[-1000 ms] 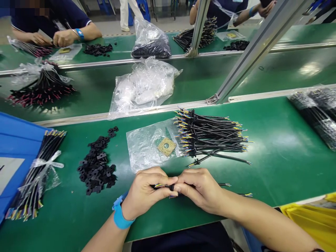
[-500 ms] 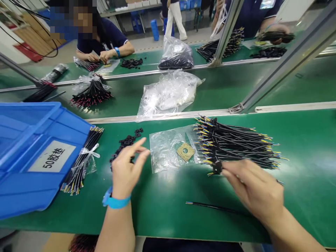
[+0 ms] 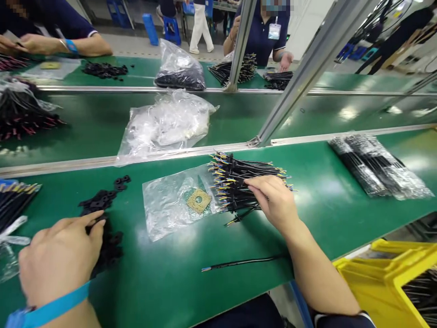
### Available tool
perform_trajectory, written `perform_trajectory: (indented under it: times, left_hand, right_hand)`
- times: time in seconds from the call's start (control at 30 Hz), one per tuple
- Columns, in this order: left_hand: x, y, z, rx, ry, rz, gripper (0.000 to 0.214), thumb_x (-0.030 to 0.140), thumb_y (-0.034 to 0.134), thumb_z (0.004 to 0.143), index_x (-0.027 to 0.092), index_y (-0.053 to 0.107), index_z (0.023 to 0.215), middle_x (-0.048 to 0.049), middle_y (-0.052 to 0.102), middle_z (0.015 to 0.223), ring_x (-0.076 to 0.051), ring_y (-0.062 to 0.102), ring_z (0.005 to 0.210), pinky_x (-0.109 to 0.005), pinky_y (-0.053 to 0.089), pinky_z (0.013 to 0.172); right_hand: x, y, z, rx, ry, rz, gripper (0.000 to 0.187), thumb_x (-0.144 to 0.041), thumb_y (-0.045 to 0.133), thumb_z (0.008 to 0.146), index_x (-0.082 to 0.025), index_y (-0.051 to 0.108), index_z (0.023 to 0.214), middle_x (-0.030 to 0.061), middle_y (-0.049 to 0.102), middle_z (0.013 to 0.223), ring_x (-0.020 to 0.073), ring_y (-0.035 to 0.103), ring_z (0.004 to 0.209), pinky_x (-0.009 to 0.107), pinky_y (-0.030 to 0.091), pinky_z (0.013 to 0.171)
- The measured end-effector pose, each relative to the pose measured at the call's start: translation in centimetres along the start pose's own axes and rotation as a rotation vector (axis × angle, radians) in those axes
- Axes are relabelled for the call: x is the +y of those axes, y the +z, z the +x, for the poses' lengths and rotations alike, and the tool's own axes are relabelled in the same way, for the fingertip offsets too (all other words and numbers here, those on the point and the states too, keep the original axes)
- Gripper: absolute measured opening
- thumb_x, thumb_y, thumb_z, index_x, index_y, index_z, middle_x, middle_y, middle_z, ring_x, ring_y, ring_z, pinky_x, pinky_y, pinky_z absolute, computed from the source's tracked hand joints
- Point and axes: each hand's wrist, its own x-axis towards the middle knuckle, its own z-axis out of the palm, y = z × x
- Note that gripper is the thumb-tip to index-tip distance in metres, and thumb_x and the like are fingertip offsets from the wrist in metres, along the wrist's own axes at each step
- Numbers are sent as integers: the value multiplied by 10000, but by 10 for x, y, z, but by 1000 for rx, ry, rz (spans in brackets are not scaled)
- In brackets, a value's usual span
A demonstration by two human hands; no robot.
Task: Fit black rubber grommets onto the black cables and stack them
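Observation:
My left hand is at the pile of small black rubber pads, with thumb and forefinger pinched on one dark pad. My right hand lies over the heap of black cables, and its thumb and forefinger pinch one cable near its pad-fitted end. Blue and yellow wire tips stick out of the heap's left side. Between the hands, a square yellowish plate with a round hole rests on a clear plastic bag. Nearer to me, a single black cable lies apart.
Wrapped cable bundles lie at the right, above a yellow bin. A tied cable bundle is at the left edge. Beyond the metal rail stands a crumpled plastic bag. A slanting metal post rises there; co-workers sit opposite.
The view has swung right. My left hand has gone from open above the table to pinching at the pads. My right hand has moved back from the heap's near edge onto the heap.

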Motion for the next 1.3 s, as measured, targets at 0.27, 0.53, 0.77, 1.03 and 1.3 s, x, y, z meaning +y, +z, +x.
perform_trajectory:
  times: [0.27, 0.53, 0.77, 1.03, 1.3]
  left_hand:
    - [9, -6, -1, -26, -65, -38, 230, 414, 571, 898, 246, 727, 911, -69, 651, 826, -230, 439, 696, -328, 245, 614]
    - [25, -15, 1, 100, -129, -320, 326, 388, 465, 976, 173, 695, 1059, -50, 656, 878, -255, 687, 899, -382, 368, 695]
    - [64, -26, -5, 88, -157, -698, 275, 414, 722, 857, 215, 734, 1047, -1, 736, 842, -177, 703, 768, -283, 536, 769]
    - [74, -25, -14, 34, 37, -776, 281, 418, 654, 936, 235, 762, 1120, -50, 738, 1080, -178, 680, 866, -307, 552, 826]
    - [78, -25, -21, -83, -3, -943, 272, 452, 715, 897, 287, 782, 1103, -29, 761, 1115, -208, 727, 956, -340, 603, 889]
  right_hand:
    - [-42, -18, -11, -699, -151, 266, 222, -382, 804, 870, -193, 690, 844, -7, 683, 770, 141, 642, 736, 266, 462, 681]
    - [-70, -3, -29, -896, -298, 79, 89, -172, 625, 943, -173, 589, 862, 25, 632, 814, 188, 621, 753, 320, 477, 727]
    - [-61, 20, -31, -425, -89, 57, 137, -110, 474, 1024, -167, 597, 1045, 50, 644, 923, 158, 596, 812, 267, 460, 688]
    - [-70, 43, -31, -492, -187, -184, 159, -67, 507, 966, -165, 619, 1021, 75, 632, 929, 185, 538, 818, 280, 414, 585]
    - [-73, 43, -32, -470, -210, -270, 179, -39, 508, 944, -149, 624, 1025, 52, 590, 788, 186, 534, 747, 309, 407, 589]
